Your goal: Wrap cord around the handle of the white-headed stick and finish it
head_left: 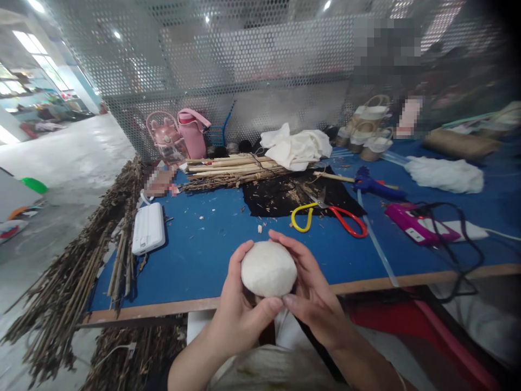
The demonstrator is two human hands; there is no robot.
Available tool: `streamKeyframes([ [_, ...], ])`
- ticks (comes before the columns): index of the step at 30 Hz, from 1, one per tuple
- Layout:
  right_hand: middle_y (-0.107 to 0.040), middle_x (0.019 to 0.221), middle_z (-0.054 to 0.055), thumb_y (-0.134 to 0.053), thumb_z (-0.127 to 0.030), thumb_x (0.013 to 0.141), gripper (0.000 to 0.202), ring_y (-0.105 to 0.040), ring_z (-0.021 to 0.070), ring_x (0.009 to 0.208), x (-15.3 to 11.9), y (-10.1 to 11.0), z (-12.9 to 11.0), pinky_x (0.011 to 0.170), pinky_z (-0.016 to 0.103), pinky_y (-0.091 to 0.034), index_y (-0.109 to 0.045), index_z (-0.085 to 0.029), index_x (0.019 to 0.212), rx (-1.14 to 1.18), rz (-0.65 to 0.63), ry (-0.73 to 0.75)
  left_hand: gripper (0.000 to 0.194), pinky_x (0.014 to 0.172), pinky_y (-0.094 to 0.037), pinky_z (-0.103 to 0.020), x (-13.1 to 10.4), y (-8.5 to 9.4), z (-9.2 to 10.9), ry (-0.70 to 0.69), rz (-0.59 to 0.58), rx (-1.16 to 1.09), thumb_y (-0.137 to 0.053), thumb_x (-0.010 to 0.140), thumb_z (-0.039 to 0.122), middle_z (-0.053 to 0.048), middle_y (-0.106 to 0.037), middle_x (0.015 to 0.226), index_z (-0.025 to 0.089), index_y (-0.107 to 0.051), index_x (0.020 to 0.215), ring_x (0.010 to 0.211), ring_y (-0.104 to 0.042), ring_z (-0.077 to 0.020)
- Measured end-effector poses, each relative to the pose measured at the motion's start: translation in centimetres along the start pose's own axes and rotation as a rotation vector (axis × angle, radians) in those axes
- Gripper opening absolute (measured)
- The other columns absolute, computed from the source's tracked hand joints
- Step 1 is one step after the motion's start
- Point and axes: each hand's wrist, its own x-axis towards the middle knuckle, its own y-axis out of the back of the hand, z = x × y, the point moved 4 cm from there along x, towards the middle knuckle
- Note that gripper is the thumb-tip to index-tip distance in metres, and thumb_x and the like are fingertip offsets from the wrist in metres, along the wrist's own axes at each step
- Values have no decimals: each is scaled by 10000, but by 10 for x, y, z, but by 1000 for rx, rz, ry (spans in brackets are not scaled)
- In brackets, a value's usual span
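Note:
A smooth, off-white rounded lump, like a slightly flattened ball, is held up in front of me at the near edge of the blue table. My left hand wraps its left side, thumb below. My right hand cups the right side, with the fingertips reaching over the far top. The two thumbs meet under the lump's near side. What it is made of I cannot tell. Beyond it lie scissors with one yellow and one red handle, opened out on a black cloth.
Dry stalks hang over the left edge near a white power bank. Sticks and white cloth lie at the back. At right are a blue glue gun, a purple power strip and black cable.

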Motion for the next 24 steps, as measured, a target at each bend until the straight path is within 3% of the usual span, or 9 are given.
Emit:
streamKeyframes([
  [3, -372, 1409, 88, -583, -313, 792, 617, -472, 264, 1193, 4, -1, 0, 952, 409, -445, -324, -279, 1351, 101, -65, -114, 672, 949, -413, -399, -1, 2, -2, -36, -30, 98, -582, 825, 302, -142, -357, 1357, 256, -174, 1357, 1126, -490, -243],
  [7, -403, 1386, 87, -550, -317, 818, 544, -482, 245, 1176, 1, -5, 0, 963, 378, -432, -358, -261, 1323, 81, 2, -35, 572, 1042, -295, -444, -3, 4, 1, -198, -48, 291, -561, 837, 270, -108, -219, 1448, 279, -275, 1333, 1296, -299, -289],
  [9, -415, 1373, 95, -538, -296, 827, 513, -477, 245, 1180, -2, -7, -1, 973, 372, -423, -372, -249, 1310, 39, 47, 7, 534, 1037, -301, -442, -4, 4, 3, -244, -60, 305, -540, 848, 270, -102, -238, 1437, 286, -295, 1322, 1294, -304, -284],
  [16, -486, 1302, 72, -543, -195, 782, 530, -526, 230, 1120, 2, -6, 5, 959, 370, -441, -399, -272, 1287, 12, 141, -55, 582, 1042, -298, -466, 1, 3, 3, -164, -81, 287, -515, 858, 260, -127, -257, 1423, 282, -215, 1356, 1282, -332, -284],
  [19, -517, 1269, 70, -517, -194, 795, 512, -578, 208, 1028, 7, -6, 10, 905, 372, -479, -406, -289, 1285, 155, 104, -138, 630, 1058, -258, -494, 3, 4, 0, -160, -10, 404, -565, 822, 212, -126, -182, 1460, 286, -230, 1350, 1326, -259, -304],
  [24, -457, 1348, 77, -539, -279, 795, 563, -505, 234, 1165, 9, -2, 14, 1004, 422, -383, -387, -287, 1337, 325, -84, -171, 606, 1043, -278, -498, 2, 4, 5, -377, 116, 508, -570, 790, 144, -119, -169, 1465, 284, -305, 1317, 1334, -241, -309],
])
